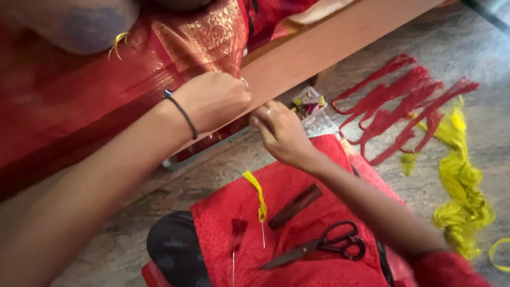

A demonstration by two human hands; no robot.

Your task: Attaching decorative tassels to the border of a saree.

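Note:
My left hand (212, 100) is closed on the edge of a red cloth with a gold woven border (202, 40) that hangs over a wooden beam (329, 45). It wears a ring and a dark wrist band. My right hand (281, 133) is just to its right, fingers pinched at the same cloth edge; what it pinches is hidden. On my red-clad lap (297, 228) lie black scissors (324, 247), a needle with yellow thread (259, 199), a needle with red thread (236, 234) and a dark flat stick (295, 206).
Bundles of red thread (404, 106) and yellow thread (462, 186) lie on the stone floor (478, 48) to the right. A small clear packet with coloured bits (311, 101) sits beside the beam. A yellow tassel (118, 43) hangs at the upper left.

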